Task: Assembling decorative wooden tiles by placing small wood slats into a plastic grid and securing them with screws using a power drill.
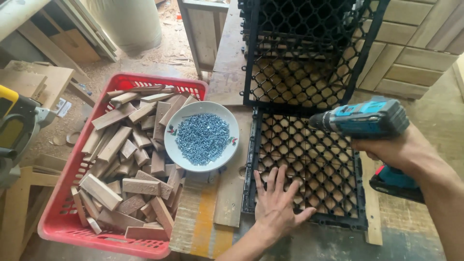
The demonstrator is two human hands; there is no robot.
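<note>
A black plastic lattice tile (309,164) backed with wooden slats is lying flat on the workbench, just right of a white bowl of silver screws (202,136). The left hand (278,205) is pressing open-palmed, fingers spread, on the tile's near edge. The right hand (394,151) is gripping a teal cordless drill (362,118) above the tile, its tip pointing left. A red plastic basket (63,212) of short wooden blocks (128,159) is sitting farther left.
</note>
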